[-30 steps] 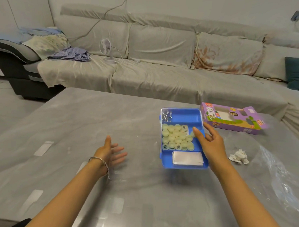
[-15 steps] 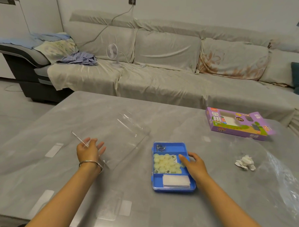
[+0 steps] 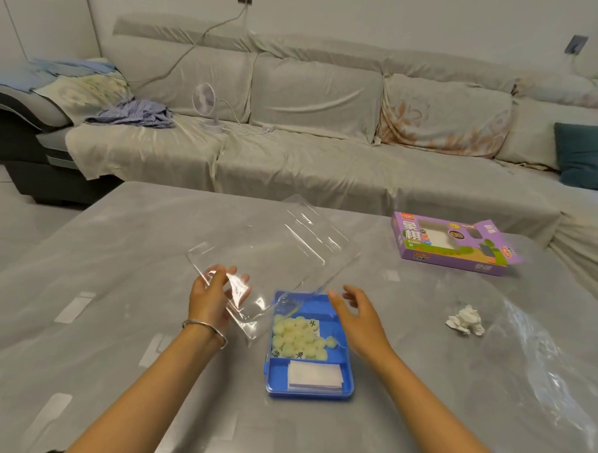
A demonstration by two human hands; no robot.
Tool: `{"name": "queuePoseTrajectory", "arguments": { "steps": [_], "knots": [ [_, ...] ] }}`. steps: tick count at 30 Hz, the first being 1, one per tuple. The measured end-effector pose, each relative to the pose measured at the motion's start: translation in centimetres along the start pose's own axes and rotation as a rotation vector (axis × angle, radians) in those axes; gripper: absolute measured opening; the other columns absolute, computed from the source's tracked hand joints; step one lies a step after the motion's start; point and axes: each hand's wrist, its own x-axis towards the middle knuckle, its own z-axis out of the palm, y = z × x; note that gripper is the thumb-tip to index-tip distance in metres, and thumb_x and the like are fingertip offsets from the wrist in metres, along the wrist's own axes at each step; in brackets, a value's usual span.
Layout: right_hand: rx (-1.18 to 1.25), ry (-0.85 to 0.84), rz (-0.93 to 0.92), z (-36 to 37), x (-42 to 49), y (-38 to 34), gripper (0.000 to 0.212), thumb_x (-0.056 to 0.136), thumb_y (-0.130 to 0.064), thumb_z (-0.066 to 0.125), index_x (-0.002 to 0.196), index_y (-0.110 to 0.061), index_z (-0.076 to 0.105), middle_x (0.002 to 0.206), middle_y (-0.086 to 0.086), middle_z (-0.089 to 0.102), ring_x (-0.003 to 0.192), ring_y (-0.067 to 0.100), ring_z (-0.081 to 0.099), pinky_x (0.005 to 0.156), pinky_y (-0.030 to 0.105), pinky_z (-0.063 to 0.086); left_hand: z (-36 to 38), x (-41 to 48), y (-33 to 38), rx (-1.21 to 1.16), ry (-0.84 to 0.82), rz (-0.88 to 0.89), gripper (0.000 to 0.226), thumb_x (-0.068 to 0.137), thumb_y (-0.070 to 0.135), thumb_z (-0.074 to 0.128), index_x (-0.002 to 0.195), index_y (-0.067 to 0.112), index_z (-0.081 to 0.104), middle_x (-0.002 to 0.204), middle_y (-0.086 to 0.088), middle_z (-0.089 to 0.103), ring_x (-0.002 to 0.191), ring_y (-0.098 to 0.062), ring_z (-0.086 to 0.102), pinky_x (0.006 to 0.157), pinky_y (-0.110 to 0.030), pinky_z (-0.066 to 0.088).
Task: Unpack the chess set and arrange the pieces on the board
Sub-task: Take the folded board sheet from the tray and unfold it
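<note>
A blue plastic tray (image 3: 349, 386) lies on the grey table. Its middle compartment holds several pale round chess pieces (image 3: 298, 339), and its near compartment holds a folded white sheet (image 3: 315, 380). My left hand (image 3: 212, 299) grips one corner of a clear plastic lid (image 3: 283, 249), which is raised and tilted over the far-left end of the tray. My right hand (image 3: 355, 314) hovers beside the tray's right edge with relaxed, spread fingers and holds nothing.
The purple chess-set box (image 3: 452, 245) lies open at the far right of the table. A crumpled white paper (image 3: 464, 321) and a clear plastic wrap (image 3: 541, 367) lie to the right. A grey sofa (image 3: 329, 131) runs behind the table.
The tray has come down from my right hand onto the table. My left hand took hold of the clear lid and swung it rightward over the tray. My right hand let go of the tray.
</note>
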Motion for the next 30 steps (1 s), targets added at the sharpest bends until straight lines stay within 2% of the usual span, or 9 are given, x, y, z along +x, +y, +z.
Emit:
{"name": "queuePoseTrajectory", "arguments": {
  "steps": [4, 6, 11, 14, 18, 21, 26, 28, 30],
  "knots": [
    [0.618, -0.207, 0.182, -1.1, 1.4, -2.0, 0.044, 0.091, -0.040, 0.051, 0.126, -0.013, 0.047, 0.123, 0.004, 0.059, 0.107, 0.019, 0.062, 0.085, 0.028, 0.054, 4.0, -0.1, -1.0, 0.028, -0.082, -0.046, 0.009, 0.097, 0.014, 0.043, 0.089, 0.014, 0.048, 0.109, -0.011, 0.056, 0.082, -0.024, 0.062, 0.065, -0.034, 0.056],
    [0.808, -0.177, 0.194, -2.4, 3.1, -2.2, 0.034, 0.093, -0.029, 0.053, 0.120, -0.010, 0.050, 0.116, 0.007, 0.064, 0.098, 0.019, 0.067, 0.077, 0.026, 0.057, 6.5, 0.4, -1.7, 0.054, -0.131, -0.081, 0.009, 0.097, 0.015, 0.044, 0.103, 0.009, 0.048, 0.119, -0.015, 0.054, 0.093, -0.030, 0.061, 0.077, -0.041, 0.054],
    [1.088, -0.005, 0.257, -6.8, 9.3, -0.8, 0.008, 0.093, -0.013, 0.053, 0.101, -0.009, 0.052, 0.104, 0.012, 0.064, 0.089, 0.023, 0.066, 0.066, 0.024, 0.059, 12.7, 2.5, -3.5, 0.290, -0.260, -0.130, 0.046, 0.098, 0.035, 0.038, 0.134, 0.008, 0.039, 0.124, -0.010, 0.054, 0.114, -0.030, 0.053, 0.091, -0.042, 0.047],
    [1.111, 0.104, 0.283, -10.4, 13.9, 0.9, 0.009, 0.093, -0.015, 0.054, 0.098, -0.008, 0.055, 0.095, 0.010, 0.063, 0.071, 0.017, 0.070, 0.056, 0.022, 0.057, 14.0, 4.5, -5.0, 0.405, -0.260, -0.050, 0.046, 0.098, 0.036, 0.034, 0.137, 0.011, 0.033, 0.134, -0.010, 0.048, 0.121, -0.029, 0.048, 0.099, -0.044, 0.042],
    [1.088, 0.217, 0.283, -15.1, 18.6, 3.6, 0.017, 0.093, -0.015, 0.054, 0.108, -0.006, 0.055, 0.072, 0.004, 0.071, 0.059, 0.011, 0.069, 0.053, 0.021, 0.056, 13.0, 6.7, -6.6, 0.512, -0.252, 0.121, 0.040, 0.098, 0.030, 0.035, 0.133, 0.010, 0.035, 0.131, -0.012, 0.050, 0.116, -0.027, 0.050, 0.095, -0.039, 0.042],
    [1.054, 0.305, 0.312, -17.9, 20.7, 5.5, 0.015, 0.094, -0.015, 0.053, 0.108, -0.010, 0.054, 0.083, 0.005, 0.066, 0.057, 0.011, 0.068, 0.052, 0.020, 0.056, 12.2, 8.4, -7.1, 0.554, -0.232, 0.227, 0.039, 0.097, 0.027, 0.037, 0.132, 0.011, 0.037, 0.128, -0.012, 0.052, 0.115, -0.026, 0.050, 0.095, -0.039, 0.041],
    [0.977, 0.421, 0.352, -20.5, 23.3, 8.0, 0.039, 0.096, -0.019, 0.050, 0.132, -0.005, 0.045, 0.087, 0.005, 0.055, 0.062, 0.014, 0.065, 0.061, 0.020, 0.056, 11.6, 10.4, -7.8, 0.597, -0.209, 0.292, 0.037, 0.097, 0.023, 0.039, 0.132, 0.012, 0.038, 0.129, -0.012, 0.052, 0.117, -0.029, 0.050, 0.095, -0.041, 0.041],
    [0.945, 0.422, 0.385, -20.9, 23.8, 8.6, 0.040, 0.096, -0.018, 0.049, 0.134, -0.005, 0.043, 0.087, 0.007, 0.054, 0.078, 0.020, 0.062, 0.083, 0.031, 0.050, 11.5, 10.7, -8.0, 0.619, -0.206, 0.299, 0.037, 0.097, 0.023, 0.039, 0.133, 0.012, 0.037, 0.130, -0.012, 0.051, 0.117, -0.030, 0.049, 0.094, -0.042, 0.041],
    [0.901, 0.394, 0.419, -21.1, 23.8, 8.8, 0.040, 0.096, -0.019, 0.049, 0.135, -0.009, 0.043, 0.095, 0.010, 0.055, 0.106, 0.028, 0.059, 0.091, 0.035, 0.043, 11.3, 10.7, -8.1, 0.638, -0.211, 0.307, 0.038, 0.096, 0.023, 0.039, 0.133, 0.012, 0.037, 0.130, -0.013, 0.051, 0.117, -0.031, 0.049, 0.094, -0.042, 0.041]
  ]
}}
